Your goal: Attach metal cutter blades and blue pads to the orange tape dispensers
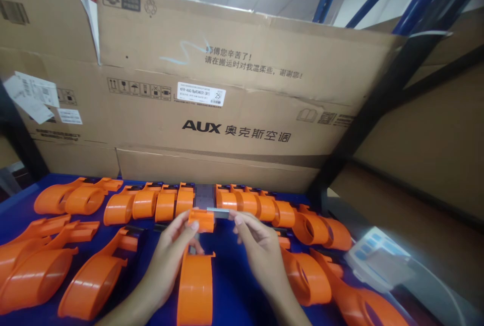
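Observation:
In the middle of the head view, my left hand (174, 242) is closed around the upper end of an orange plastic part (195, 285), whose wide curved band hangs below the fingers. My right hand (260, 245) pinches a thin grey strip (220, 212) between thumb and fingertips. The strip's left end meets the orange end piece held in my left hand; whether it sits inside or on top is too small to tell. More orange parts (165, 205) of the same kind stand in rows on both sides of my hands.
A blue surface (230, 285) lies under the parts. Behind it stands a large cardboard box (242, 84) with printed text. At the right are a white device (378, 260) with a cable and a dark slanted rack post (378, 84).

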A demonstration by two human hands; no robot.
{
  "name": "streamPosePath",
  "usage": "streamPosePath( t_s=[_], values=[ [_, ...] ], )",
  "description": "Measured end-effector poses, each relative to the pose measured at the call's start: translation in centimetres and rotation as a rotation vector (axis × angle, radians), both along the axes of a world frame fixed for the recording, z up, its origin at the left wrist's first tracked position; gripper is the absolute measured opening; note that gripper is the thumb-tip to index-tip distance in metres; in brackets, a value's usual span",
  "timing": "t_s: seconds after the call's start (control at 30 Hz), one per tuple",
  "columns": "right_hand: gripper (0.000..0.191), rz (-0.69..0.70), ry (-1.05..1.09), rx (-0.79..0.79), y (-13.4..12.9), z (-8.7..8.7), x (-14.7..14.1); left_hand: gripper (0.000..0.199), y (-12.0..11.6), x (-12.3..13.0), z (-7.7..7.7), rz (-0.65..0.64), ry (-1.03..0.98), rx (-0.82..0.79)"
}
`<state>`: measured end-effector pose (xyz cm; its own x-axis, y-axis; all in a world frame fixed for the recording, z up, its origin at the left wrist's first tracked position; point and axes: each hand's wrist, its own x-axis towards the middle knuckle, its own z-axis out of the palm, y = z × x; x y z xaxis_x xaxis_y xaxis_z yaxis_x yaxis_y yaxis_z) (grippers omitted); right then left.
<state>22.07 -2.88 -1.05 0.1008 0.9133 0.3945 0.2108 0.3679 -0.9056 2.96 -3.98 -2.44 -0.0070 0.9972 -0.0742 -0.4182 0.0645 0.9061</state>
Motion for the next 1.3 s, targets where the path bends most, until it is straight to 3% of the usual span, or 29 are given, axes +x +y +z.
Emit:
streamPosePath(
  t_s=[0.23,0.47,0.7,0.8,0.9,1.0,1.13,1.3],
  values=[
    [0.027,0.072,-0.076,0.013,-0.6,0.5,-0.3,0.041,0.1,-0.4,-0.1,-0.03,0.127,0.024],
    [0.026,0.194,-0.12,0.014,-0.9,0.9,-0.7,0.06,-0.2,-0.4,0.1,-0.093,0.176,0.051],
    [0.028,0.214,-0.18,0.024,-1.0,1.1,-0.9,0.061,-0.3,-0.1,-0.2,-0.127,0.227,0.085],
    [0.033,0.205,-0.227,0.024,-0.8,0.5,-1.0,0.058,0.1,-0.5,-0.1,-0.083,0.168,0.05],
    [0.038,0.161,-0.376,0.057,-0.9,-0.4,-1.4,0.038,0.8,-1.7,0.7,0.053,0.101,0.023],
    [0.041,0.219,-0.64,0.092,-1.2,-0.8,-2.0,0.043,1.5,-3.0,1.6,0.12,0.053,0.006],
    [0.044,0.367,-0.926,0.104,-1.4,-0.4,-3.1,0.045,2.0,-3.4,2.5,0.116,0.024,-0.044],
    [0.03,0.411,-1.079,0.161,-1.2,-0.1,-3.9,0.043,1.5,-2.5,2.4,0.077,0.021,-0.049]
  ],
)
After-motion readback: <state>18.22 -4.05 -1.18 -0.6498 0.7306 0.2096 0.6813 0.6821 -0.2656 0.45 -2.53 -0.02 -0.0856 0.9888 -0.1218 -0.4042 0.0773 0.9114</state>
